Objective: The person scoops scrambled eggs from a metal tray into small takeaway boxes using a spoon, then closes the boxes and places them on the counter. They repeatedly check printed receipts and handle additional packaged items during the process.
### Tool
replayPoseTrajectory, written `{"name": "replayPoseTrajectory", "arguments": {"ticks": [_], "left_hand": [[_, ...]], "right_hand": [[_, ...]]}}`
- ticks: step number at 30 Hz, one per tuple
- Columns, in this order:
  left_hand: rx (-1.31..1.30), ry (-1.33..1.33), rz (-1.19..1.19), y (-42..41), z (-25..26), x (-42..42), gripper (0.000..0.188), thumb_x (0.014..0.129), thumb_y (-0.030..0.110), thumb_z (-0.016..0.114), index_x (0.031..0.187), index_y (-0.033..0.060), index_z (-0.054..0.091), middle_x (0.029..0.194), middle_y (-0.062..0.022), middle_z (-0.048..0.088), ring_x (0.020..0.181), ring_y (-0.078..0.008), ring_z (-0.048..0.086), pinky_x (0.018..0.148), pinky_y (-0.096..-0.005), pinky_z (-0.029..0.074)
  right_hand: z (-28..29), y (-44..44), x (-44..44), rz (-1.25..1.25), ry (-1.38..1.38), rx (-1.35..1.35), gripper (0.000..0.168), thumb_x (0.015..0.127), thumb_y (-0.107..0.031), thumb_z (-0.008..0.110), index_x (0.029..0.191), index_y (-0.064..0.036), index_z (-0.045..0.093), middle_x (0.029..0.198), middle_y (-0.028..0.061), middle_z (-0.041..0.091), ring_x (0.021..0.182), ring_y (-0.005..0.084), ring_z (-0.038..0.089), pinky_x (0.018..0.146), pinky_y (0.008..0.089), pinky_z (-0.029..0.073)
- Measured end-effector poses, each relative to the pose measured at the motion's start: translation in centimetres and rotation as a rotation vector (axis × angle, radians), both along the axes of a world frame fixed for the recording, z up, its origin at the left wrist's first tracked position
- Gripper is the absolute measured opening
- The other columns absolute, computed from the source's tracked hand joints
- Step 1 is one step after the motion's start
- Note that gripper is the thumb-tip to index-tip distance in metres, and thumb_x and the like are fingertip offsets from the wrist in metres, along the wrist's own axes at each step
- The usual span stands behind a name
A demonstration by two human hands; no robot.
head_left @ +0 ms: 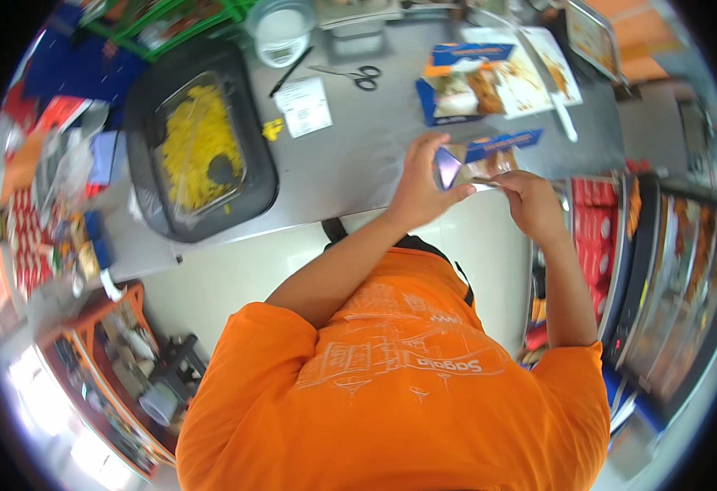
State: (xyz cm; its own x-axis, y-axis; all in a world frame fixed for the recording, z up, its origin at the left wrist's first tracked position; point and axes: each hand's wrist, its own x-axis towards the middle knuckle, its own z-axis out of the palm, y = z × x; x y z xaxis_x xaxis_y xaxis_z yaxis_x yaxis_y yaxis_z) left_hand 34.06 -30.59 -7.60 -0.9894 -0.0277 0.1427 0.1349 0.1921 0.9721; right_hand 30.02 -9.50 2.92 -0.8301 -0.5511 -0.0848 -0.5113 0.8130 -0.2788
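My left hand (421, 184) spans the left side of a small printed cardboard food box (498, 152), fingers at the far corner and thumb at the near one. My right hand (531, 199) pinches the box's near edge between thumb and fingers. The box's blue lid flap stands raised, and its inside is too blurred to make out. Just beyond it, a second, larger-looking box (453, 104) of the same blue print stands on the steel table (358, 147). Behind that lies a white cutting board (521, 83) smeared with brown bits, with a white-handled knife (556, 101) across it.
At left, a black tub (260, 184) holds a clear container of yellow rice (199, 141) with a dark spoon. Scissors (358, 76), a black pen (291, 72), a printed slip (304, 105) and a kitchen scale (282, 46) lie farther back. A glass-fronted food display (678, 282) stands at right.
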Motion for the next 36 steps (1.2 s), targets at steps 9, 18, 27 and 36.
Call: {"name": "replayPoseTrajectory", "arguments": {"ticks": [9, 18, 27, 36], "left_hand": [[-0.104, -0.242, 1.006, -7.4, -3.9, 4.9, 0.05, 0.088, 0.003, 0.063, 0.132, 0.0013, 0.04, 0.128, -0.0162, 0.044, 0.112, -0.0267, 0.049, 0.091, -0.0374, 0.046], [-0.225, -0.187, 1.752, -31.2, -9.4, 22.2, 0.047, 0.103, 0.03, 0.045, 0.136, -0.0036, 0.04, 0.13, -0.0208, 0.047, 0.114, -0.031, 0.05, 0.099, -0.0409, 0.041], [0.443, -0.518, 1.155, -45.2, -9.0, 24.2, 0.056, 0.105, 0.051, 0.03, 0.128, 0.0053, 0.054, 0.128, -0.0068, 0.056, 0.112, -0.0247, 0.051, 0.1, -0.043, 0.039], [1.112, -0.333, 0.701, -51.0, 1.1, 25.7, 0.037, 0.102, 0.029, 0.047, 0.126, 0.0004, 0.052, 0.13, -0.019, 0.052, 0.118, -0.0267, 0.052, 0.096, -0.0401, 0.048]], "right_hand": [[-7.4, 1.1, 0.6, 0.13, 0.206, -0.113, 0.037, 0.081, 0.003, 0.059, 0.117, -0.005, 0.065, 0.125, 0.0113, 0.064, 0.115, 0.0317, 0.058, 0.107, 0.0521, 0.035], [-15.6, -19.0, 6.8, 0.049, -0.782, -0.719, 0.026, 0.095, -0.011, 0.052, 0.117, 0.002, 0.061, 0.109, 0.0194, 0.067, 0.093, 0.0291, 0.068, 0.084, 0.0378, 0.053], [-16.0, -37.6, 9.1, -0.693, -0.883, -0.843, 0.045, 0.099, -0.03, 0.047, 0.12, 0.007, 0.06, 0.118, 0.0231, 0.064, 0.106, 0.0341, 0.062, 0.091, 0.0414, 0.046], [-10.5, -36.6, 8.9, -0.764, -0.989, -1.338, 0.042, 0.1, -0.039, 0.051, 0.116, -0.003, 0.065, 0.104, 0.0057, 0.06, 0.088, 0.0161, 0.054, 0.079, 0.037, 0.045]]}}
